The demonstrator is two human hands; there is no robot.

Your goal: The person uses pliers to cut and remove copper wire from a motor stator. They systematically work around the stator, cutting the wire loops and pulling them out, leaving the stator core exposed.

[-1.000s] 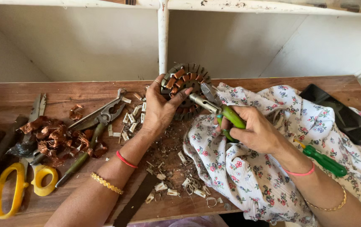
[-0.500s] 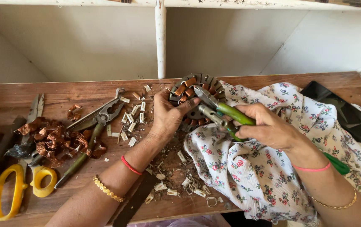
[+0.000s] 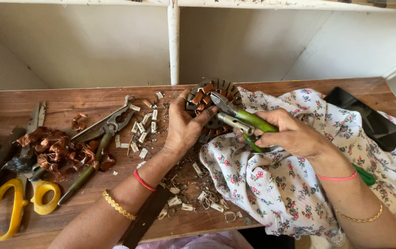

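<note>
Left hand (image 3: 185, 131) grips wound stator (image 3: 211, 105) | right hand (image 3: 294, 134) closed on green-handled pliers (image 3: 239, 121) | risk: your pliers slip off copper, jabbing your left fingers (image 3: 205, 116) beside the tips

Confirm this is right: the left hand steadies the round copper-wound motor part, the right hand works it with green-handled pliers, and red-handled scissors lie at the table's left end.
Not quite: the head view shows the scissors have yellow handles, not red. The rest stands.
</note>
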